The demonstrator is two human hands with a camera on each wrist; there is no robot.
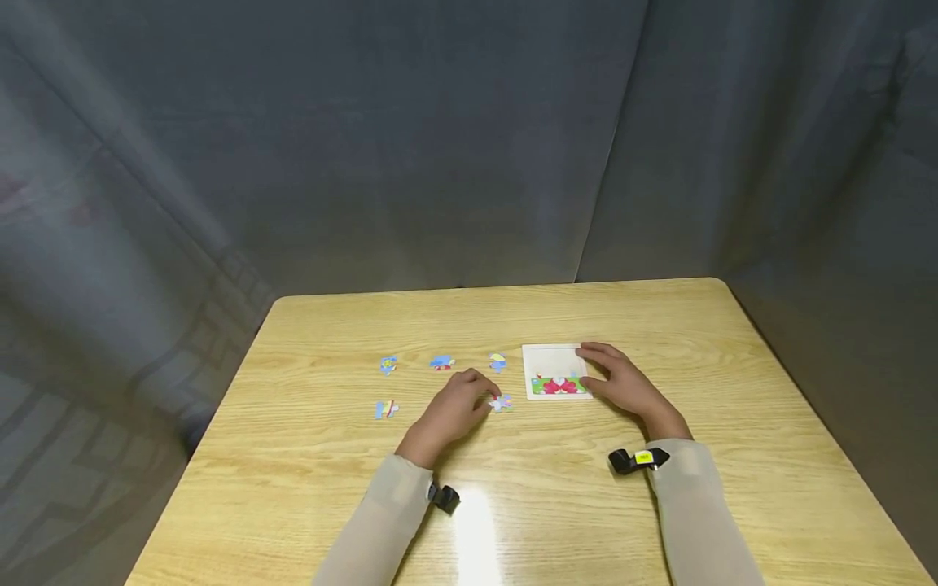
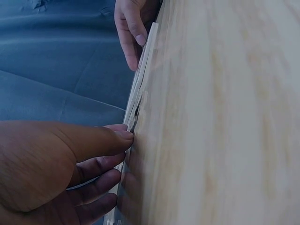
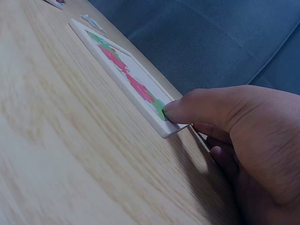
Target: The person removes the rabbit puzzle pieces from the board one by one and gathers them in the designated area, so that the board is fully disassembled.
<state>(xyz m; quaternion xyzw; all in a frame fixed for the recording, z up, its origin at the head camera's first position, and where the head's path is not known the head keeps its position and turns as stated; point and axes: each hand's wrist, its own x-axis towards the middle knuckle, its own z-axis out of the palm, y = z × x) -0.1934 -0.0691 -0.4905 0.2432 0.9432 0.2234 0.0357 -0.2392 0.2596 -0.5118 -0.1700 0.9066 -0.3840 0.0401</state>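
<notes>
**Loose puzzle piece picked at beside the tray**

The puzzle piece (image 1: 501,403) lay flat on the table (image 1: 308,456), just left of the puzzle tray (image 1: 545,362) and near its lower corner. The left hand (image 1: 453,409) had its fingers curled down over the piece, with the thumb tip (image 2: 123,136) at its edge; whether the piece had left the wood could not be told.

Judged thin, light and stiff, probably card or thin wood. It lay flush on a smooth top, so a fingertip under one edge, or sliding it, seemed the likeliest way to lift it.

The right hand (image 1: 623,382) steadied the tray, its thumb (image 3: 187,110) pressing the near corner and its fingers lying along the right side. The tray's bottom row was filled in red and green.

Four other pieces (image 1: 442,363) sat scattered farther left on the table.
</notes>
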